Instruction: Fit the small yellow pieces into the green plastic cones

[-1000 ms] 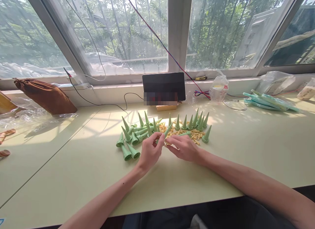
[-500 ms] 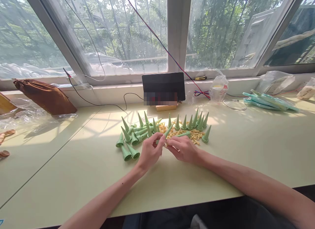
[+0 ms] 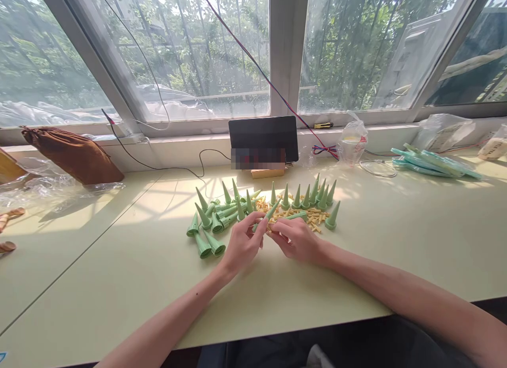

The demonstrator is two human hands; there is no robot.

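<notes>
My left hand [image 3: 243,242] is closed round a green plastic cone spike [image 3: 272,209], its tip slanting up and to the right. Close against the base of that spike, my right hand [image 3: 299,239] pinches a small yellow peg [image 3: 270,229], mostly hidden by the fingertips. Several more green cone spikes [image 3: 331,218] stand upright in a loose row behind and to the right of the hands. Others, such as the hollow green spike [image 3: 216,245], lie on their sides left of my left hand. Loose yellow pegs [image 3: 316,218] are heaped just beyond my fingers.
A black screen [image 3: 263,138] leans at the back on a small cardboard box [image 3: 268,173]. A brown cloth bag [image 3: 73,156] stands at the left, near clear plastic wrap. Teal flat packs [image 3: 433,164] and a coiled cable [image 3: 378,169] lie at the back right of the pale table [image 3: 356,299].
The held spike has tilted slightly further right, and my right fingers have shifted a little at its base. The other spikes and pegs have not moved.
</notes>
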